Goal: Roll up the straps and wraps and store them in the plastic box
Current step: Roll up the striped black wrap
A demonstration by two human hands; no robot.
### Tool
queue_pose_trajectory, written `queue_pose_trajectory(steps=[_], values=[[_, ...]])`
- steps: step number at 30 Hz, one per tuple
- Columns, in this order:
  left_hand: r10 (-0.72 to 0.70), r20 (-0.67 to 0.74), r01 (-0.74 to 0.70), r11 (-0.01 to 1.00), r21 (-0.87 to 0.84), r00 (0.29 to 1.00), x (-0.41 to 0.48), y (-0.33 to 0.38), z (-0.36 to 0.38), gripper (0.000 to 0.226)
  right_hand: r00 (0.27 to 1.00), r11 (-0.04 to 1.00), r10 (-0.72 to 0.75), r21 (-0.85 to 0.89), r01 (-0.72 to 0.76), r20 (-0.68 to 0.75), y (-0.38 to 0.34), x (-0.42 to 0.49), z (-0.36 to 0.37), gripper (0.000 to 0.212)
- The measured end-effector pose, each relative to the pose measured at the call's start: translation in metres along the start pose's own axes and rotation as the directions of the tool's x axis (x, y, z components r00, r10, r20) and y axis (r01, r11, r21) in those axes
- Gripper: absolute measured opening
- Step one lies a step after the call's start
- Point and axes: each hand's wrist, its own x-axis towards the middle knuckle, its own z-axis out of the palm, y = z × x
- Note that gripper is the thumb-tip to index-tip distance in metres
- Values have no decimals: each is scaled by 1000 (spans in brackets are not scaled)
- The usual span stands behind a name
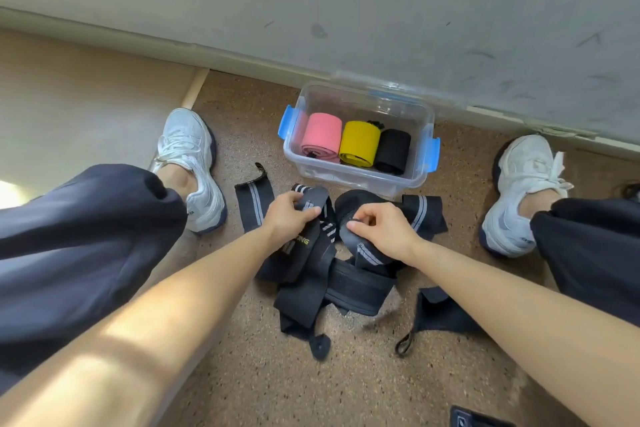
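Left hand (289, 218) grips black wrap (313, 199); right hand (384, 229) pinches second wrap (348, 236). Plastic box (346, 174) near, 12 o'clock; right hand nearer.

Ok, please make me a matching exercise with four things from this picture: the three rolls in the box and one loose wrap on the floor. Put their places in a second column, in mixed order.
Things
1. pink roll
2. yellow roll
3. black roll
4. flat striped wrap

Places
a. middle of the plastic box
b. on the floor, left of the left hand
c. left end of the plastic box
d. right end of the plastic box

Pairs: 1-c, 2-a, 3-d, 4-b
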Motion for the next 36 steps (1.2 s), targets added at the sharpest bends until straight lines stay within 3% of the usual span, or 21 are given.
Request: queue_pose_trajectory(steps=[3,8,15,20,23,28,30,32,36], values=[[62,108,-28,956,-291,992,-12,2,-10,16,997,998,-38,38,40,-72,-10,10,0,13],[82,256,21,927,-374,963,-17,-5,-41,7,990,982,-16,186,41,-137,-21,30,4,13],[141,392,-84,984,-158,909,-25,6,-54,15,993,956,-58,293,26,102,-35,41,-4,11],[172,561,-137,985,-104,810,-31,18,-46,16,914,960,-85,279,-33,398,-45,45,-19,16],[211,528,-189,977,-96,823,-35,20,-45,12,950,988,-42,153,-7,308,-34,42,-25,16],[166,186,-140,979,-145,968,-29,1,-67,19,933,953,118,-303,-10,340,5,26,-52,18],[91,132,-44,944,-326,987,-27,-1,-73,23,942,963,86,-270,5,324,4,22,-52,17],[51,135,18,884,-467,990,-29,4,-74,26,963,994,-5,-103,34,268,-13,17,-43,14],[78,184,33,844,-535,980,-34,13,-73,25,945,993,-113,75,94,307,-46,11,-7,12]])
